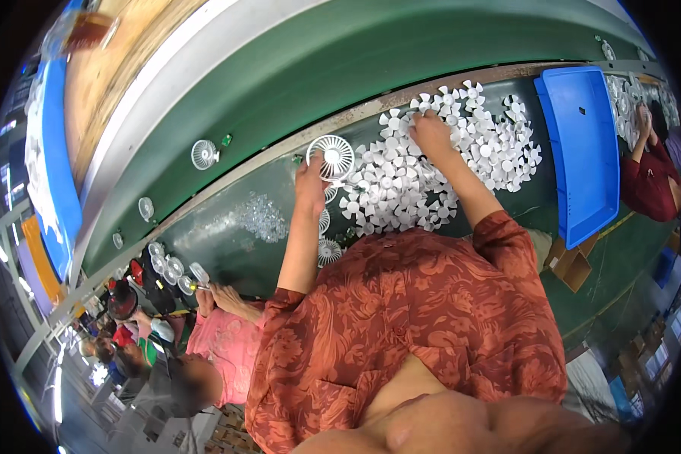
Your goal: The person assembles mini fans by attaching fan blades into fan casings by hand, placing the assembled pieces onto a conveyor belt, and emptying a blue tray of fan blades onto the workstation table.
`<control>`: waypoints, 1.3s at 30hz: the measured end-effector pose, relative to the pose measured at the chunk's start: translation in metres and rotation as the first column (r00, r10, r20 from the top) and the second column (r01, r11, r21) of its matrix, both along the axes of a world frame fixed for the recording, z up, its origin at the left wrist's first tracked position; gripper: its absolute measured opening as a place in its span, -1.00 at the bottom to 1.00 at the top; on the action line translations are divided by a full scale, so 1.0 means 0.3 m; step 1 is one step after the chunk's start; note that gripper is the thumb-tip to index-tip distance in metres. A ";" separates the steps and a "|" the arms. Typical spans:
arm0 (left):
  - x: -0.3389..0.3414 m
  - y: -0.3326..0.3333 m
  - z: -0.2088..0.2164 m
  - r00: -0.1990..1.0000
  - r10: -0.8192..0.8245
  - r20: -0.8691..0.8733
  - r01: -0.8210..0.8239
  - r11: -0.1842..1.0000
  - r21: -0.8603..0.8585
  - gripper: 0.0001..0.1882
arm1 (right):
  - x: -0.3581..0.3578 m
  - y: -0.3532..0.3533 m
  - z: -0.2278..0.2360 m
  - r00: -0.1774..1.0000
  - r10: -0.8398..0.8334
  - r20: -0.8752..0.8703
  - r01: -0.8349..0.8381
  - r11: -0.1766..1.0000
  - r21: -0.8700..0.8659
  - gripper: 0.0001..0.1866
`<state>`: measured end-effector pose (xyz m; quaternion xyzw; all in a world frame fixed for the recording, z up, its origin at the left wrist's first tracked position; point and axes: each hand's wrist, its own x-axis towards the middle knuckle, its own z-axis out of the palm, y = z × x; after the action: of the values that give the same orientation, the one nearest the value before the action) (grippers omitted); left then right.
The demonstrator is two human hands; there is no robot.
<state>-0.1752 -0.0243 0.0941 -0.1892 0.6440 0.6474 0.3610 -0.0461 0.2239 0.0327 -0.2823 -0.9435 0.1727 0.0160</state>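
Observation:
My left hand (310,185) is closed round the edge of a round white fan grille (334,157) and holds it up left of the pile. A wide heap of small white fan blades (401,181) covers the green worktop (234,265). At the heap's far side my right hand (433,138) has its fingers curled down and closed on a fan blade (422,105), partly hidden by the fingers. More white grilles, among them one near my body (328,252), lie below my left forearm. Left of that forearm is a scatter of small clear pieces (263,218).
A blue tray (583,151) stands right of the heap. Beyond the worktop's rail runs a green conveyor belt (280,94) carrying a white fan part (204,154). A co-worker in pink (231,340) works at left, another in dark red (651,181) at far right. An open cardboard box (571,266) sits below the tray.

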 end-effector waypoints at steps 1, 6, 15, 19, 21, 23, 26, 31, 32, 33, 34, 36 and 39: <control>0.023 0.010 0.015 0.998 0.058 0.037 -0.060 0.997 0.048 -0.68 | 0.000 0.010 -0.008 1.000 0.001 0.002 -0.001 1.000 0.000 -0.75; 0.072 0.002 0.071 0.995 0.090 0.045 -0.099 0.966 0.240 -0.74 | 0.002 -0.051 0.133 0.969 0.012 -0.245 -0.034 0.996 -0.087 -0.68; 0.136 0.011 0.109 0.995 -0.096 0.024 0.083 0.938 0.336 -0.62 | -0.012 -0.358 0.451 0.856 0.330 -0.398 -0.368 0.930 -0.020 -0.68; 0.197 0.011 0.150 0.989 -0.129 -0.070 0.142 0.964 0.227 -0.63 | -0.014 -0.397 0.405 0.857 0.338 -0.390 -0.389 0.919 -0.057 -0.67; 0.216 -0.011 0.139 0.975 -0.127 -0.183 0.159 0.972 0.173 -0.72 | -0.011 -0.420 0.409 0.843 0.354 -0.406 -0.429 0.896 -0.109 -0.75; 0.226 -0.042 0.131 0.954 -0.112 -0.278 0.156 0.978 0.141 -0.76 | 0.006 -0.446 0.413 0.847 0.334 -0.414 -0.438 0.879 -0.186 -0.70; 0.223 -0.112 0.129 0.883 -0.274 -0.380 0.270 0.961 -0.065 -0.72 | 0.024 -0.448 0.405 0.810 0.229 -0.540 -0.340 0.933 -0.115 -0.58; 0.257 -0.145 0.119 0.767 -0.453 -0.454 0.422 0.890 -0.173 -0.70 | 0.056 -0.416 0.281 0.970 -0.007 -0.242 -0.196 0.566 -0.801 -0.53; 0.259 -0.148 0.114 0.758 -0.468 -0.455 0.439 0.881 -0.176 -0.71 | 0.064 -0.411 0.261 0.989 0.034 -0.144 -0.139 0.544 -0.827 -0.55; 0.260 -0.149 0.100 0.763 -0.483 -0.430 0.452 0.874 -0.181 -0.71 | 0.071 -0.406 0.238 0.996 0.077 -0.046 -0.080 0.525 -0.847 -0.55; 0.260 -0.150 0.082 0.766 -0.499 -0.405 0.465 0.866 -0.186 -0.72 | 0.074 -0.404 0.210 0.994 0.089 -0.062 -0.101 0.552 -0.828 -0.53; 0.251 -0.151 0.047 0.772 -0.495 -0.398 0.464 0.868 -0.179 -0.72 | 0.062 -0.402 0.197 0.991 0.124 -0.047 -0.110 0.570 -0.814 -0.59; 0.201 -0.103 0.030 0.765 -0.535 -0.358 0.477 0.845 -0.244 -0.70 | 0.031 -0.373 0.132 0.993 0.108 -0.051 -0.101 0.530 -0.842 -0.65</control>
<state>-0.1148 -0.0552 0.1031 0.1082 0.7754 0.5045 0.3640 -0.0366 0.1120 0.0722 -0.1987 -0.7590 0.6050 -0.1357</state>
